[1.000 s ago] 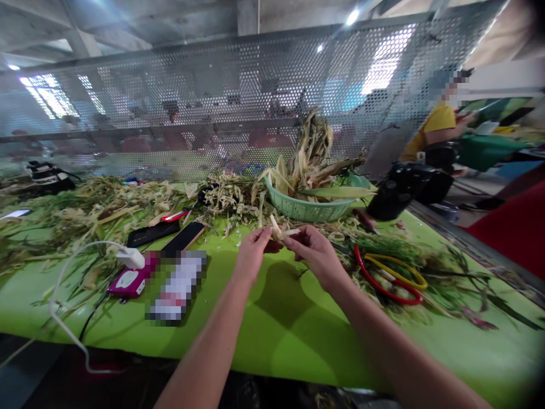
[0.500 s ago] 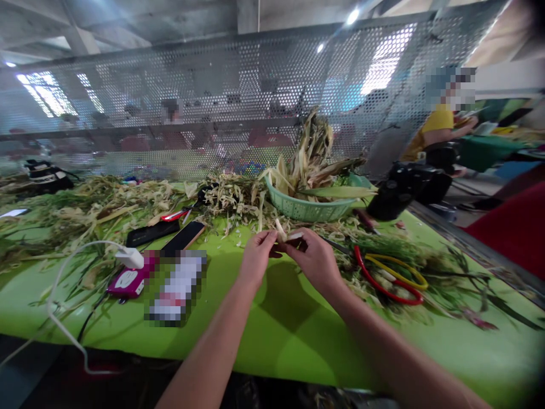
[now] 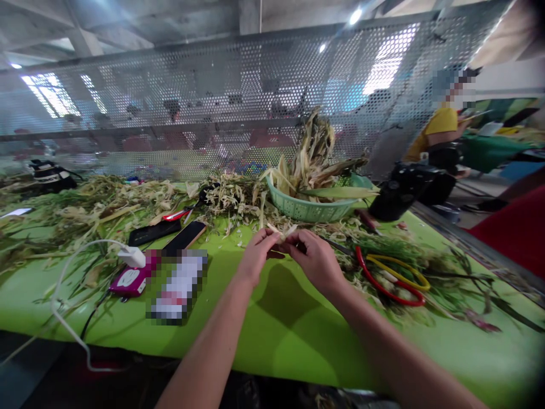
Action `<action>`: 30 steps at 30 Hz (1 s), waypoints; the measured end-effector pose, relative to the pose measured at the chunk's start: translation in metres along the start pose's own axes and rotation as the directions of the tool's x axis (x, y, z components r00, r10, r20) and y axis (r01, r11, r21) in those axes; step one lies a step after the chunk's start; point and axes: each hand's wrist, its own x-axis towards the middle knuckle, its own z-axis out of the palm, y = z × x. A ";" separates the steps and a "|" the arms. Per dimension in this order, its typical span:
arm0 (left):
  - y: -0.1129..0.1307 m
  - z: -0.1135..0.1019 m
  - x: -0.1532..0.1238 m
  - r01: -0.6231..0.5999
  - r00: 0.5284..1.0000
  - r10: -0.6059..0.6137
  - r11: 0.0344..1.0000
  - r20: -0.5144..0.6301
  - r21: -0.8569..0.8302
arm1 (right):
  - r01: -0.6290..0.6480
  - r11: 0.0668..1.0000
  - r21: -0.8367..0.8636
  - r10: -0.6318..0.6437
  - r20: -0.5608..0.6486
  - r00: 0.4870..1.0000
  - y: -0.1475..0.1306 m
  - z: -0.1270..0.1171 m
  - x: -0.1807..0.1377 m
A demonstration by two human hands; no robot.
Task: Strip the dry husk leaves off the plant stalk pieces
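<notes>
While your two hands meet above the green desk (image 3: 289,335), your left hand (image 3: 255,257) and right hand (image 3: 317,258) both pinch one small pale strip of husk (image 3: 284,232), fingers closed on it from either side, just clear of the desk top. The strip looks thin and dry, so a hard pull could tear it unevenly or let a piece slip out and drop into the loose scraps below, where it would be hard to find. Just right of your right hand lie red-handled scissors (image 3: 385,281); a careless sweep of the wrist could catch them. Farther off, the green basket (image 3: 309,209) stands heaped with husks. Against a second ago, the strip sits lower and flatter between your fingers, and your hands have closed in slightly.
</notes>
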 end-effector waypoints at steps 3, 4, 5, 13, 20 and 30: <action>0.002 -0.003 0.001 -0.002 0.997 -0.001 0.999 0.081 0.033 | 0.014 1.000 -0.009 -0.014 0.040 0.999 0.000 -0.001 0.000; 0.002 -0.003 0.002 -0.005 0.995 0.002 0.999 0.098 0.034 | 0.011 1.000 -0.013 -0.011 0.049 0.999 0.000 -0.002 0.000; 0.002 -0.004 0.002 -0.007 0.994 0.004 0.999 0.112 0.031 | 0.005 1.000 -0.015 -0.004 0.058 0.998 0.001 -0.002 0.000; 0.005 -0.008 0.003 0.013 0.994 -0.018 0.999 0.104 0.048 | -0.019 0.999 -0.036 0.022 0.099 0.995 -0.001 -0.006 0.002; 0.005 -0.011 0.005 0.001 1.000 -0.002 1.000 0.024 0.027 | -0.027 0.996 -0.088 0.030 0.040 0.999 -0.007 -0.010 0.001; 0.003 -0.014 0.005 -0.037 0.997 0.032 0.997 0.063 0.072 | -0.223 0.943 0.249 0.178 0.189 0.966 0.003 -0.003 0.001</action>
